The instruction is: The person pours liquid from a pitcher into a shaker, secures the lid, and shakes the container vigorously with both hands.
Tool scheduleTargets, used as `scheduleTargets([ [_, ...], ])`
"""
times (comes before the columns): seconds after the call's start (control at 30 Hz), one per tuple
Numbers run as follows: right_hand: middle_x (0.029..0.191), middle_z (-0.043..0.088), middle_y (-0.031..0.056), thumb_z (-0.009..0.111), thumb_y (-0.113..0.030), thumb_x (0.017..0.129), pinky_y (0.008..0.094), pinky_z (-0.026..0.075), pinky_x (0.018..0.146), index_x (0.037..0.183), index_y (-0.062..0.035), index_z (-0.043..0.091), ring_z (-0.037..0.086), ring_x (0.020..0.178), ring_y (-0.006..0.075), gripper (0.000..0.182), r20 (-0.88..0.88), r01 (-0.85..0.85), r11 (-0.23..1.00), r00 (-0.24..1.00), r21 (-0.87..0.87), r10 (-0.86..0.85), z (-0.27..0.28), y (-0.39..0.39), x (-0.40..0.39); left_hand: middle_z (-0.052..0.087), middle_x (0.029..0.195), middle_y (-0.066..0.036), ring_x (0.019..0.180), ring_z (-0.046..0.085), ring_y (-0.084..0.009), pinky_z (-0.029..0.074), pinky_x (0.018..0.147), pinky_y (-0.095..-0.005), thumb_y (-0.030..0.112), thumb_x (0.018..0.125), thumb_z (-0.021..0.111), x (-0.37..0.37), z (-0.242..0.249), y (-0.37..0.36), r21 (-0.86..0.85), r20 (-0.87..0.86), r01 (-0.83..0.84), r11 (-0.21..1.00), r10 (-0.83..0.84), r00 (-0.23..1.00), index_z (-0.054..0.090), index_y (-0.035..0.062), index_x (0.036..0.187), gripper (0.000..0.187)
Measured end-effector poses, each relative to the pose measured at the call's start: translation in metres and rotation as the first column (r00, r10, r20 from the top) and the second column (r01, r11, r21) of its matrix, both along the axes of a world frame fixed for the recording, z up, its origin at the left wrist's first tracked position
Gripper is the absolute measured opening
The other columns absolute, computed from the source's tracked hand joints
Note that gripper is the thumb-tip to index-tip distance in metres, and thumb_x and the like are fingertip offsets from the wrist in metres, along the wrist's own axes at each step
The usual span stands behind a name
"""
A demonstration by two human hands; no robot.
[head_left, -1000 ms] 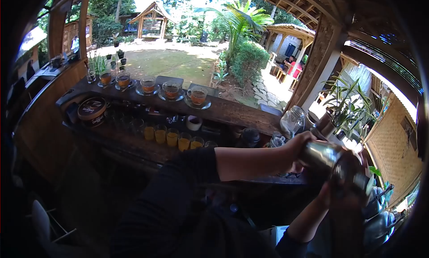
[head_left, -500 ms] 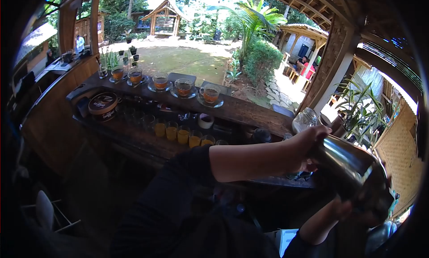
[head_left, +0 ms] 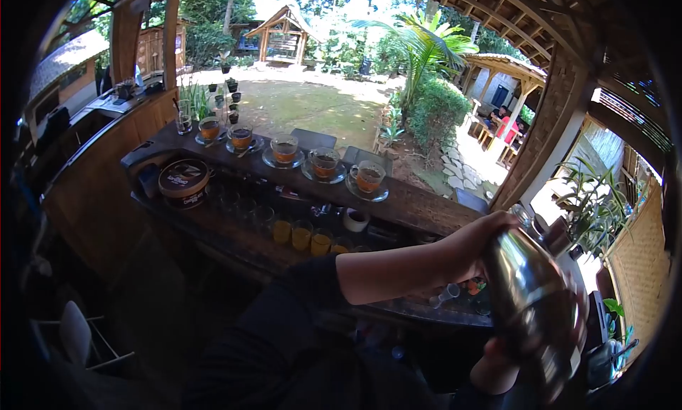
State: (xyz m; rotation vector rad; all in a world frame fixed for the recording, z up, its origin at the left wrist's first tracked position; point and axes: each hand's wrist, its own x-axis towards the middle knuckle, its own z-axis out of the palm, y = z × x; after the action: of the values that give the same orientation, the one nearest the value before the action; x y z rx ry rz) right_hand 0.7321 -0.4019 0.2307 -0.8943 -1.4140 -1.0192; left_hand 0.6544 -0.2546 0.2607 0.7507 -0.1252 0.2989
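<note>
A shiny metal cocktail shaker (head_left: pixel 529 282) is held at a tilt between both my hands at the right, its outline somewhat blurred. My left hand (head_left: pixel 486 239) is closed around its upper end, with the forearm stretched across the counter. Lower down, my right hand (head_left: pixel 501 357) grips the other end; part of it is hidden behind the metal. Beyond my left forearm, glasses of orange drink (head_left: pixel 301 238) stand in a row on the counter's lower shelf. A small clear glass (head_left: pixel 446 295) is close below my left wrist.
Several glass cups of amber tea (head_left: pixel 325 166) on saucers line the wooden counter top (head_left: pixel 426 205). On the lower shelf sit a round brown tub (head_left: pixel 183 181) and a white cup-like container (head_left: pixel 356 219). A potted plant (head_left: pixel 579 197) rises at right. People sit in a distant hut.
The shaker and both hands have swung down and to the left, with the shaker now steeper. My view has turned slightly, so the counter appears further right and lower.
</note>
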Motion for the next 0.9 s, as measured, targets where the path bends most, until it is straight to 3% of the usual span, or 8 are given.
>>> scheduleTargets([
  [0.23, 0.130, 0.036, 0.0214, 0.077, -0.049, 0.065, 0.0437, 0.048, 0.088, 0.135, -0.0059, 0.024, 0.049, 0.112, 0.0339, 0.098, 0.434, -0.003, 0.986, 0.898, -0.164, 0.075, 0.043, 0.074, -0.028, 0.060, 0.088, -0.007, 0.081, 0.059, -0.0171, 0.048, 0.074, -0.0369, 0.041, 0.089, 0.043, -0.026, -0.017, 0.088, 0.005, -0.012, 0.046, 0.999, -0.046, 0.999, 0.054, 0.0076, 0.105, 0.038],
  [0.33, 0.123, 0.046, 0.0166, 0.082, -0.039, 0.060, 0.0385, 0.048, 0.087, 0.127, -0.0008, 0.032, 0.056, 0.103, 0.0284, 0.092, -0.172, -0.177, 0.984, 0.970, -0.002, 0.174, 0.019, 0.173, -0.013, 0.064, 0.089, -0.005, 0.077, 0.063, -0.0213, 0.053, 0.066, -0.0386, 0.037, 0.091, 0.037, -0.027, -0.066, 0.152, -0.118, -0.250, -0.067, 0.991, 0.036, 0.968, 0.055, 0.0092, 0.106, 0.036],
  [0.5, 0.111, 0.050, -0.0050, 0.074, -0.024, 0.061, 0.0471, 0.045, 0.087, 0.102, -0.0204, 0.056, 0.053, 0.100, 0.0227, 0.046, 0.641, -0.358, 0.918, 0.668, -0.169, 0.379, 0.050, 0.164, -0.147, 0.061, 0.093, -0.014, 0.081, 0.063, -0.0245, 0.052, 0.073, -0.0402, 0.035, 0.088, 0.047, -0.139, -0.023, 0.146, -0.068, 0.166, -0.096, 0.993, 0.106, 0.980, 0.056, 0.0086, 0.103, 0.032],
  [0.53, 0.115, 0.047, 0.0093, 0.075, -0.027, 0.057, 0.0593, 0.045, 0.082, 0.116, -0.0466, 0.047, 0.047, 0.110, 0.0374, 0.068, 0.677, -0.401, 0.882, 0.580, -0.246, 0.452, 0.043, 0.162, -0.167, 0.060, 0.095, -0.016, 0.082, 0.062, -0.0268, 0.052, 0.074, -0.0402, 0.037, 0.088, 0.048, -0.150, -0.027, 0.152, 0.004, 0.322, -0.076, 0.997, 0.070, 0.944, 0.056, 0.0097, 0.103, 0.032],
  [0.6, 0.110, 0.050, 0.0084, 0.072, -0.027, 0.054, 0.0563, 0.048, 0.079, 0.106, -0.0454, 0.053, 0.049, 0.106, 0.0402, 0.059, 0.741, -0.440, 0.837, 0.430, -0.326, 0.515, 0.043, 0.183, -0.197, 0.061, 0.097, -0.014, 0.088, 0.062, -0.0253, 0.052, 0.079, -0.0398, 0.038, 0.087, 0.051, -0.169, -0.046, 0.180, -0.016, 0.484, -0.002, 1.000, 0.009, 0.875, 0.057, 0.0095, 0.103, 0.033],
  [0.7, 0.115, 0.051, 0.0074, 0.076, -0.021, 0.062, 0.0468, 0.047, 0.082, 0.100, -0.0269, 0.060, 0.052, 0.103, 0.0346, 0.041, 0.500, -0.460, 0.726, 0.527, -0.511, 0.687, 0.047, 0.262, -0.212, 0.061, 0.103, -0.014, 0.092, 0.061, -0.0249, 0.050, 0.083, -0.0405, 0.039, 0.088, 0.051, -0.205, -0.078, 0.213, -0.301, 0.444, 0.179, 0.937, -0.028, 0.895, 0.058, 0.0100, 0.103, 0.034],
  [0.8, 0.114, 0.051, 0.0126, 0.079, -0.019, 0.058, 0.0466, 0.048, 0.082, 0.102, -0.0296, 0.059, 0.053, 0.102, 0.0364, 0.050, -0.014, -0.584, 0.612, 0.729, -0.533, 0.684, 0.041, 0.303, -0.246, 0.060, 0.107, -0.014, 0.095, 0.061, -0.0260, 0.048, 0.089, -0.0412, 0.040, 0.089, 0.050, -0.233, -0.089, 0.226, -0.509, 0.275, -0.230, 0.830, 0.410, 0.870, 0.060, 0.0103, 0.103, 0.034],
  [0.9, 0.119, 0.051, 0.0076, 0.071, -0.023, 0.067, 0.0471, 0.047, 0.082, 0.110, -0.0316, 0.054, 0.051, 0.108, 0.0318, 0.047, 0.531, -0.568, 0.681, 0.438, -0.461, 0.725, 0.039, 0.277, -0.293, 0.059, 0.110, -0.015, 0.106, 0.056, -0.0305, 0.051, 0.084, -0.0421, 0.039, 0.092, 0.044, -0.283, -0.114, 0.261, -0.306, 0.434, 0.080, 0.949, 0.064, 0.898, 0.057, 0.0098, 0.109, 0.036],
])
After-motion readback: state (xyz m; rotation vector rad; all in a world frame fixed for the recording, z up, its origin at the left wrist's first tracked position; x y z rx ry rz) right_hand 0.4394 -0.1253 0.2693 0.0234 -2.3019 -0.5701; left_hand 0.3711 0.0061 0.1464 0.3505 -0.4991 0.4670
